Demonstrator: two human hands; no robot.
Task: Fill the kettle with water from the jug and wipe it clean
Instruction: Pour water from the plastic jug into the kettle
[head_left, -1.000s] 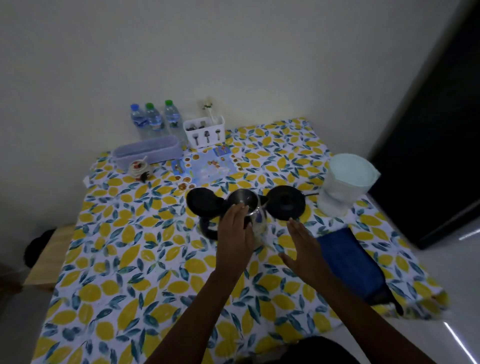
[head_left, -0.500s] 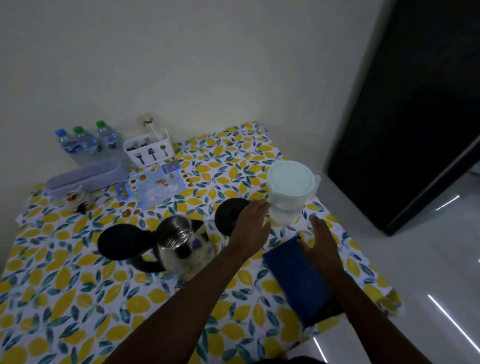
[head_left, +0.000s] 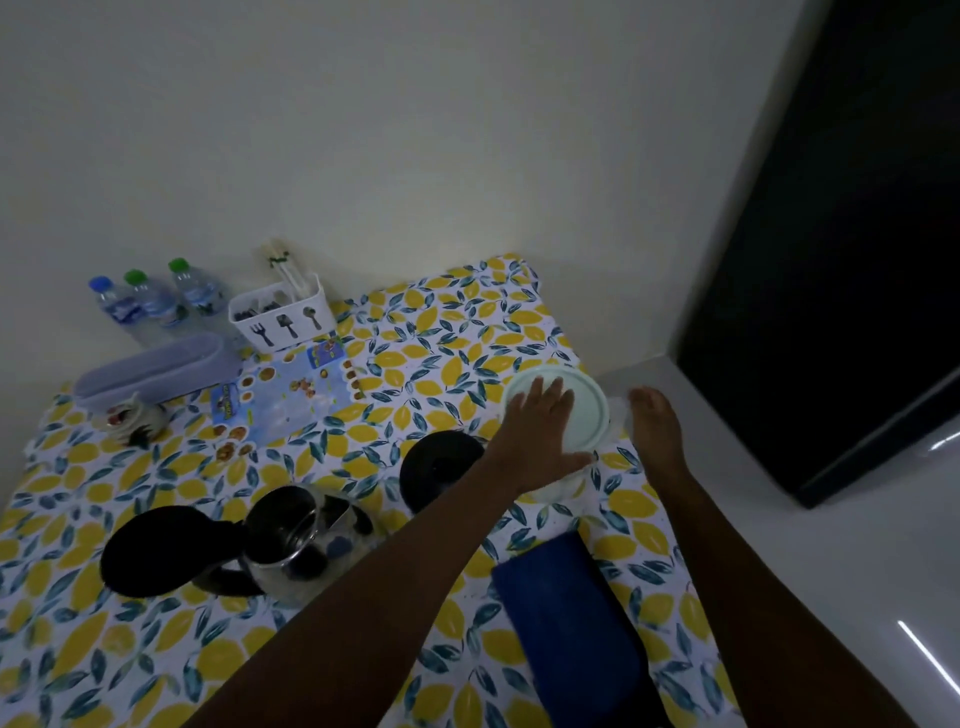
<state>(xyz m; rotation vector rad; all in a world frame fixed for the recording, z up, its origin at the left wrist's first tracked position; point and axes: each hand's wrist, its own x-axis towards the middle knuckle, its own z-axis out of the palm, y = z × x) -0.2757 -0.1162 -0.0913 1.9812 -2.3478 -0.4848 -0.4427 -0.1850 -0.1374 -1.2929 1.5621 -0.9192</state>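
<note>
Jug (head_left: 587, 415): far right on the desk (head_left: 457, 322), lid on.
Left hand (head_left: 540, 431): flat on the jug lid, fingers spread wide.
Right hand (head_left: 655, 423): beside the jug; cannot tell its fingers.
Kettle (head_left: 296, 535): lid open, left of blue cloth (head_left: 566, 623).

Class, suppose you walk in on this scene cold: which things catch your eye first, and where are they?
First, the two bare arms reaching to the table's far right: the left hand lies flat on the pale lid of the jug, the right hand open at its far side. Next, the steel kettle near the front left, lid open, and the folded blue cloth beneath the arms.
</note>
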